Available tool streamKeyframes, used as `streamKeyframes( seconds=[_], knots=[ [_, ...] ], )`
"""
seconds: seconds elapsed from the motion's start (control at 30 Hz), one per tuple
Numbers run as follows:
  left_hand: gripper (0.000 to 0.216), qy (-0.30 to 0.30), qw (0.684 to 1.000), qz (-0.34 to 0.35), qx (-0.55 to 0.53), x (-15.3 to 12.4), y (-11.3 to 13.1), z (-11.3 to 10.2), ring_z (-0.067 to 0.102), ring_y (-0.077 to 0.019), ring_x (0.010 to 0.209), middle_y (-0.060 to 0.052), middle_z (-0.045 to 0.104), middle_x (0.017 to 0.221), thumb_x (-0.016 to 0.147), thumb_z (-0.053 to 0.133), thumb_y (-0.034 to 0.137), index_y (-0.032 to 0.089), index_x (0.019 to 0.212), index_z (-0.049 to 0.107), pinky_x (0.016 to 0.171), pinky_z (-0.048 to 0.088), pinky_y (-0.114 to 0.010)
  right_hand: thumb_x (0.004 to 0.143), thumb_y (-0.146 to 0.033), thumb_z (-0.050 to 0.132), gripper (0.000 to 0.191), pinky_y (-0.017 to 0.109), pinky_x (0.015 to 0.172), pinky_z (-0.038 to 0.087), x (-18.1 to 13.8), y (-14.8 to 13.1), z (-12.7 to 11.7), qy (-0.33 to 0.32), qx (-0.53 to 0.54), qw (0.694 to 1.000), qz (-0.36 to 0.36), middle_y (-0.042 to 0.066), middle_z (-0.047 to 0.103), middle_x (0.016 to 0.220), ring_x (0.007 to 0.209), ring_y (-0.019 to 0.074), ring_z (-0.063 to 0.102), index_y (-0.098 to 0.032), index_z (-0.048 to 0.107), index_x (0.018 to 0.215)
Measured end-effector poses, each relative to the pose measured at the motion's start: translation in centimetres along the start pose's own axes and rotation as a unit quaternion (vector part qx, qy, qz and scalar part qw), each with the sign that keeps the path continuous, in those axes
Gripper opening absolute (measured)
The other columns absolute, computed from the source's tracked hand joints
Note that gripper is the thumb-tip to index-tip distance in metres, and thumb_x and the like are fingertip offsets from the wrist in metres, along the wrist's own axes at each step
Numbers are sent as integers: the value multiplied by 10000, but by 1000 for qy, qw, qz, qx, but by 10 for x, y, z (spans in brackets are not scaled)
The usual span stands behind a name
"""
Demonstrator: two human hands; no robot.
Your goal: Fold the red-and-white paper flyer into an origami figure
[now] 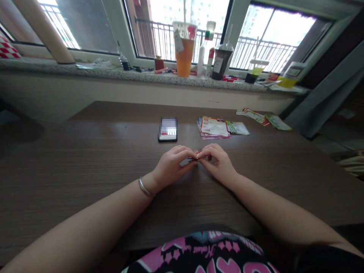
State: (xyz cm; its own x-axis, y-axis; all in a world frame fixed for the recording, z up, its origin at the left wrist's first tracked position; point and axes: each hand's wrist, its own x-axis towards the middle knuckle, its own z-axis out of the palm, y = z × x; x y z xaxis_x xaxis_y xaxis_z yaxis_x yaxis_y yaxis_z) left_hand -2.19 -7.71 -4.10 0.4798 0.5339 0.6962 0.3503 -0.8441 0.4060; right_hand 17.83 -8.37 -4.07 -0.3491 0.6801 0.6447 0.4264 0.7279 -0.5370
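Observation:
Thumb and fingers of my left hand, which has a silver bangle at the wrist, pinch a small piece of printed paper. From the other side my right hand pinches the same paper, the fingertips of both hands nearly meeting. Red and white print shows between them; most of the paper is hidden by the fingers. Beyond my left hand lies a phone with its screen lit. A stack of printed leaflets rests beyond my right hand, with green-and-white leaflets against its right side.
More printed strips and a green leaflet lie at the table's far right. Behind the table, the windowsill holds an orange drink cup, a dark drink cup, bottles and small items. A grey curtain hangs at right.

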Motion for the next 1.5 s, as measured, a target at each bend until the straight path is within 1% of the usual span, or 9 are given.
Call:
streamKeyframes(
  seconds=[0.17, 0.37, 0.47, 0.63, 0.8, 0.93, 1.13, 1.27, 1.5],
  knots=[
    [83, -33, 999, 12, 37, -2, -11, 3, 628, -157, 871, -45, 686, 929, 876, 595, 205, 202, 934, 654, 810, 518, -308, 831, -229, 660, 22, 373, 825, 469, 1, 10, -2, -46, -55, 997, -31, 22, 671, 862, 879, 190, 595, -249, 656, 838],
    [141, -166, 982, 10, 94, -2, -18, 3, 627, -188, 934, -68, 684, 1026, 881, 559, 193, 195, 976, 663, 841, 514, -342, 818, -190, 658, 42, 362, 859, 482, 2, 26, -1, -146, -51, 987, -36, 44, 670, 949, 949, 191, 603, -231, 667, 819],
    [173, -210, 972, 15, 107, -2, -15, 2, 619, -205, 1001, -81, 674, 1080, 865, 569, 187, 194, 1012, 661, 890, 509, -369, 796, -158, 673, 64, 374, 881, 484, 1, 33, 0, -185, -56, 981, -20, 50, 681, 960, 959, 194, 615, -217, 679, 817],
    [268, -231, 967, 16, 110, -5, -13, 0, 592, -216, 1097, -93, 634, 1171, 860, 581, 191, 207, 1121, 639, 948, 496, -376, 826, -118, 612, 148, 398, 913, 491, 1, 37, 2, -167, -90, 982, 16, 65, 702, 974, 979, 197, 632, -213, 708, 888],
    [269, -257, 958, 1, 128, -3, -13, -6, 596, -247, 1130, -101, 589, 1283, 867, 578, 207, 235, 1119, 669, 971, 483, -413, 871, -181, 562, 242, 420, 1006, 465, -1, 39, 5, -162, -110, 980, 32, 64, 695, 1141, 1127, 206, 610, -241, 709, 1054],
    [269, -286, 946, -11, 156, 0, -9, -8, 577, -266, 1168, -114, 594, 1286, 857, 584, 194, 215, 1105, 687, 1001, 462, -426, 898, -270, 520, 342, 437, 1084, 404, 0, 35, 9, -199, -174, 963, 44, 89, 614, 1297, 1273, 239, 507, -196, 653, 1205],
    [312, -316, 930, 3, 187, 2, -6, -8, 511, -265, 1262, -121, 559, 1348, 867, 575, 217, 203, 1169, 652, 1066, 400, -419, 908, -366, 464, 501, 514, 1120, 315, 6, 28, 11, -232, -262, 933, 83, 117, 495, 1417, 1328, 304, 433, -126, 539, 1341],
    [360, -332, 925, 5, 183, 3, -5, -11, 473, -259, 1303, -119, 515, 1399, 845, 601, 205, 208, 1204, 625, 1092, 371, -406, 908, -387, 456, 564, 524, 1157, 216, 7, 32, 12, -241, -281, 925, 88, 153, 425, 1462, 1365, 301, 383, -95, 470, 1391],
    [405, -334, 919, 5, 207, 4, 0, -13, 503, -245, 1277, -106, 530, 1387, 861, 577, 254, 210, 1263, 567, 1077, 382, -381, 923, -457, 399, 670, 485, 1172, 190, 9, 39, 11, -277, -298, 906, 119, 157, 287, 1534, 1437, 301, 227, -51, 354, 1453]
  ],
)
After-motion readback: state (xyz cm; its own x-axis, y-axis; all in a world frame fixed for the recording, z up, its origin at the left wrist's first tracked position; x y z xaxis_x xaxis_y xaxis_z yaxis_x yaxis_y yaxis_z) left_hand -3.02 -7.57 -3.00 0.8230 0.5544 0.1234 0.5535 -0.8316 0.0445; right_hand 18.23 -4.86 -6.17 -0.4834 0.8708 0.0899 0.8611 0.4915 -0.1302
